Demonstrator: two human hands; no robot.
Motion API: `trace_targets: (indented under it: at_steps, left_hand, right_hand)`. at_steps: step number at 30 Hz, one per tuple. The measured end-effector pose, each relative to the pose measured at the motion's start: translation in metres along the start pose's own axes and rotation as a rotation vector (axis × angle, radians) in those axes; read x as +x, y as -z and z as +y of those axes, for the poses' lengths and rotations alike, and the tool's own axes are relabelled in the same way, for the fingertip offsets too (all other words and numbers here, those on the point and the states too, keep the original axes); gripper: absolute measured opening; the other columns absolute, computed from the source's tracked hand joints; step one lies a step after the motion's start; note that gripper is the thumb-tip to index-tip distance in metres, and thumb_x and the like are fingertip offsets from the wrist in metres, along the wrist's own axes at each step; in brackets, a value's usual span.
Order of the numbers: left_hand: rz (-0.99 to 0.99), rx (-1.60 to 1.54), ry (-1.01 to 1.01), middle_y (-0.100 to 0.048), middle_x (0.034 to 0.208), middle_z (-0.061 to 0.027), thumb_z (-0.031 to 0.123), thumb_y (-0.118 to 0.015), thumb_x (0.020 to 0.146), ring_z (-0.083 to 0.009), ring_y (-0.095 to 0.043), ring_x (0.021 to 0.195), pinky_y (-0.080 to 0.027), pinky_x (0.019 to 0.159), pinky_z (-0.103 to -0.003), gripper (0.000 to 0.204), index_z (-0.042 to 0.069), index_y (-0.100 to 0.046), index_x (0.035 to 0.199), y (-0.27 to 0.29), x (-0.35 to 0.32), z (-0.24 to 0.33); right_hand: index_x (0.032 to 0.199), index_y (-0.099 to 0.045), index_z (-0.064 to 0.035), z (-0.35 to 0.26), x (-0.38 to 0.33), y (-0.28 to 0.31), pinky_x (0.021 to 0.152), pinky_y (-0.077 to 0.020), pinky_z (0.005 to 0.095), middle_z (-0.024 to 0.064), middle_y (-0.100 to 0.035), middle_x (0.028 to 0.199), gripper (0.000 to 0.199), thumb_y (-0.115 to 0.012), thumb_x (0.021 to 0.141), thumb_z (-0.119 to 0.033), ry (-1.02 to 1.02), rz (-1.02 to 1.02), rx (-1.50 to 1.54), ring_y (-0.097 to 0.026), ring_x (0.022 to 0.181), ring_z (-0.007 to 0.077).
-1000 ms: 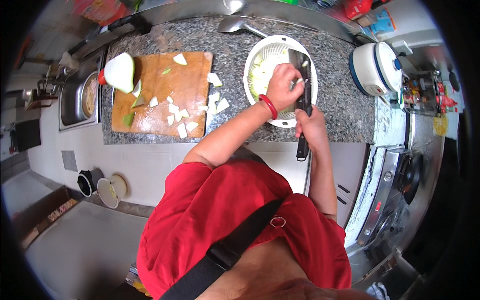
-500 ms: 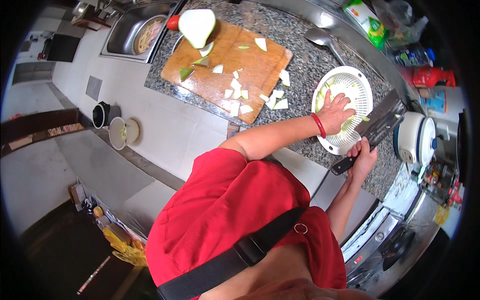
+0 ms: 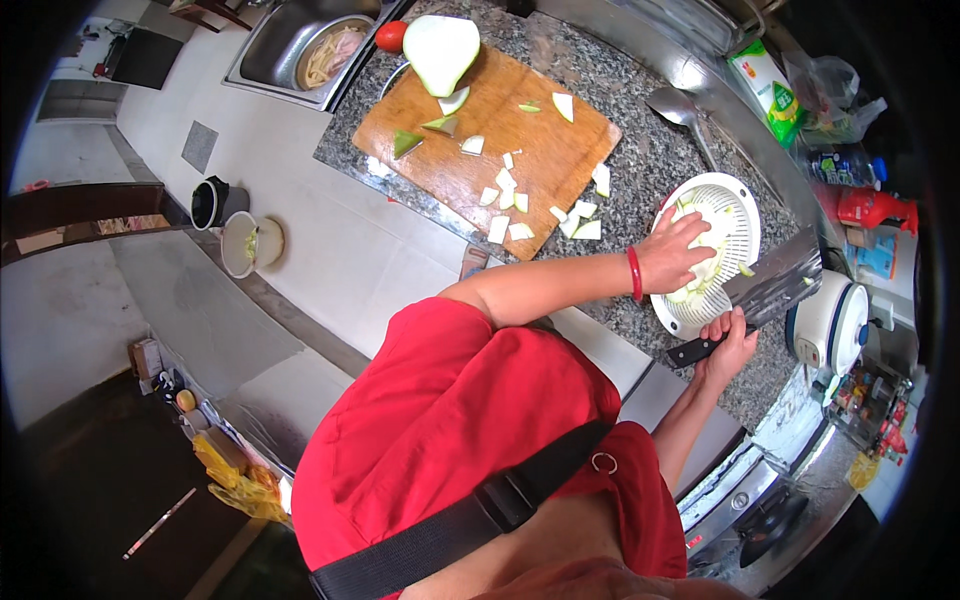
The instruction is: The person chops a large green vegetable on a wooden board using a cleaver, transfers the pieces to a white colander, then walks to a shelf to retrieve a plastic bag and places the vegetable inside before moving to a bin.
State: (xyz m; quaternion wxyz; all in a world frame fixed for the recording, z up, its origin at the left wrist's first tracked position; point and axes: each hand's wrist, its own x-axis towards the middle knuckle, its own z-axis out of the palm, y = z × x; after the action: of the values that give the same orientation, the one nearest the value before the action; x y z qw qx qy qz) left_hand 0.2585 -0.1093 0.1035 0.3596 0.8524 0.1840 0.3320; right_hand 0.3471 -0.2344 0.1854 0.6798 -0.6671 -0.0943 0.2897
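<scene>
My left hand (image 3: 672, 258), with a red bangle at its wrist, rests in a white oval colander (image 3: 742, 200), fingers spread over pale green gourd pieces (image 3: 715, 228). My right hand (image 3: 733, 342) is closed round the black handle of a cleaver (image 3: 775, 272). The cleaver's broad blade lies over the colander's right edge, with a small bit of gourd beside it. On the left, a wooden cutting board (image 3: 555, 150) holds scattered gourd chunks (image 3: 500, 182) and a large cut gourd (image 3: 442, 54). A few more chunks lie on the counter beside the board.
A tomato (image 3: 391, 37) sits beyond the board, near a steel sink (image 3: 268, 58) with a bowl in it. A large metal spoon (image 3: 678, 108) lies behind the colander. To the right stand a white rice cooker (image 3: 832, 318) and a red bottle (image 3: 876, 209). Bins (image 3: 240, 245) stand on the floor.
The view has shifted, so the counter things appear further right and lower. My left hand has moved slightly within the colander; my right hand still grips the cleaver.
</scene>
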Motion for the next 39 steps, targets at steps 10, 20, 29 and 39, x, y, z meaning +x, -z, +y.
trace_targets:
  at_steps: [10, 20, 29, 39]
  left_hand:
    - [0.273, 0.608, 0.296, -0.058, 0.089, -0.0139, -0.002, -0.062, 0.060, -0.0338, -0.055, 0.086, -0.045, 0.075, -0.041, 0.025, 0.004, -0.061, 0.085, 0.231, -0.099, -0.132]
    - [-0.014, 0.597, 0.410, -0.059, 0.084, -0.0172, -0.001, -0.051, 0.072, -0.0337, -0.057, 0.081, -0.047, 0.070, -0.040, 0.014, 0.001, -0.061, 0.082, 0.239, -0.135, -0.148]
    - [-0.063, 0.251, 0.683, -0.060, 0.085, -0.0178, 0.001, -0.051, 0.071, -0.0350, -0.057, 0.080, -0.047, 0.067, -0.038, 0.015, 0.000, -0.060, 0.083, 0.199, -0.122, -0.154]
    - [0.065, 0.799, 0.412, -0.059, 0.085, -0.0141, 0.005, -0.058, 0.065, -0.0319, -0.055, 0.080, -0.044, 0.077, -0.040, 0.021, 0.005, -0.061, 0.087, 0.275, -0.126, -0.165]
  right_hand:
    - [0.096, -0.052, -0.0010, 0.014, -0.028, -0.031, 0.041, -0.0377, 0.0221, 0.0010, -0.050, 0.059, 0.016, -0.056, 0.085, -0.012, -0.143, -0.437, -0.681, -0.046, 0.044, 0.0076]
    - [0.088, -0.053, -0.0030, 0.092, -0.049, -0.112, 0.065, -0.0449, 0.0482, 0.0223, -0.059, 0.072, 0.023, -0.059, 0.078, -0.022, 0.266, -1.289, -1.369, -0.057, 0.073, 0.0405]
    - [0.085, -0.052, -0.0005, 0.096, -0.035, -0.125, 0.062, -0.0441, 0.0462, 0.0245, -0.057, 0.070, 0.021, -0.059, 0.078, -0.019, 0.265, -1.223, -1.290, -0.057, 0.070, 0.0411]
    - [0.090, -0.054, -0.0022, 0.091, -0.035, -0.144, 0.065, -0.0461, 0.0478, 0.0229, -0.059, 0.073, 0.021, -0.057, 0.080, -0.021, 0.209, -0.915, -1.384, -0.058, 0.072, 0.0410]
